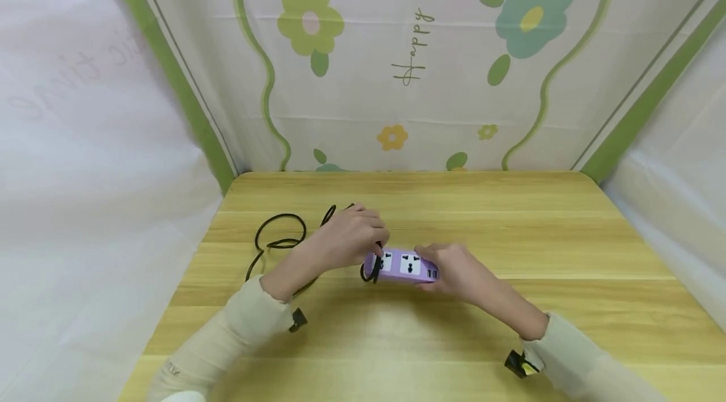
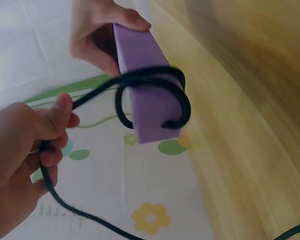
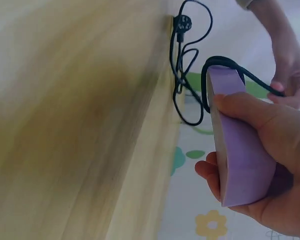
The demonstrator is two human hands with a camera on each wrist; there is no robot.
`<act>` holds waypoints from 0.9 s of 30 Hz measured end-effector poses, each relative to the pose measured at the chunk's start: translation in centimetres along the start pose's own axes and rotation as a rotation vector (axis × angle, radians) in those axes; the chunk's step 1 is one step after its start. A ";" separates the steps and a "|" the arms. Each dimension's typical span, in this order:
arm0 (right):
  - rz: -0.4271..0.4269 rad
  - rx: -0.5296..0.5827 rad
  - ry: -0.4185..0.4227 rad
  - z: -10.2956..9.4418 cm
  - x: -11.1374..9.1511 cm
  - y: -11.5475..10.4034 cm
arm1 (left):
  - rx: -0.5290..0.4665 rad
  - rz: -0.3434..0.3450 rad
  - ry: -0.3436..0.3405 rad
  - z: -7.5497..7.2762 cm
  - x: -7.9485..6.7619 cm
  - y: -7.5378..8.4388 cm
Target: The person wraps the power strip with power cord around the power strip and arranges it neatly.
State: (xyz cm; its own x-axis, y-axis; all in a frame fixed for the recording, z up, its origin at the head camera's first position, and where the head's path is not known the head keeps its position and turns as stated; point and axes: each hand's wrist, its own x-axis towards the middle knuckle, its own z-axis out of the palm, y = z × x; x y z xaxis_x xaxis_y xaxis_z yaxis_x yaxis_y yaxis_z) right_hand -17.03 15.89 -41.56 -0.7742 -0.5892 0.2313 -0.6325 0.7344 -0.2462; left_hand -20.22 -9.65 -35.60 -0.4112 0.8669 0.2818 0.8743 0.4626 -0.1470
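Note:
A purple power strip [image 1: 395, 273] with white sockets and USB ports is gripped at its right end by my right hand [image 1: 455, 269]. Its black cord [image 2: 152, 75] leaves the left end and loops round the strip's body near that end. My left hand [image 1: 350, 237] pinches the cord between thumb and fingers, just beside the strip; the left wrist view shows the cord running on down past the fingers. In the right wrist view, my right thumb lies along one side of the purple strip [image 3: 247, 155], with fingers on the other side.
Loose coils of the cord [image 1: 283, 242] lie on the wooden table [image 1: 510, 219] to the left. The plug [image 3: 182, 23] shows at the cord's end in the right wrist view. A flowered curtain [image 1: 363, 93] hangs behind the table's far edge.

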 end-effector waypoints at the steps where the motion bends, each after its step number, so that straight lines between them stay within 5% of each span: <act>1: -0.022 0.007 -0.003 -0.1 -0.2 -0.2 | -0.040 0.018 -0.001 0.2 0.1 -0.3; 7: -0.123 0.056 0.011 -1.8 -1.0 -1.0 | -0.353 0.063 0.052 1.4 0.1 -2.5; 13: -0.233 0.157 0.130 -2.8 -1.6 -0.5 | -0.697 0.061 0.131 3.8 -0.2 -3.4; 17: -0.263 0.217 0.217 -2.7 -1.8 0.2 | -0.871 -0.035 0.173 5.0 -0.5 -2.7; 24: -0.236 0.297 0.309 -3.1 -1.4 1.1 | -0.930 -0.282 0.219 6.8 -1.1 -0.5; 27: -0.171 0.306 0.372 -3.8 -1.0 1.5 | -0.945 -0.331 0.229 7.3 -1.5 0.6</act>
State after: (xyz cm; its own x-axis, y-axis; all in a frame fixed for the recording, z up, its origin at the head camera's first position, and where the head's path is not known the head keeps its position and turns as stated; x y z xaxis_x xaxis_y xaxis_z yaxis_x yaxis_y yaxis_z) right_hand -17.11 18.90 -38.62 -0.6332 -0.4915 0.5979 -0.7706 0.4732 -0.4270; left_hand -21.01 -9.29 -43.02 -0.6964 0.6202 0.3610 0.6121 0.2508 0.7499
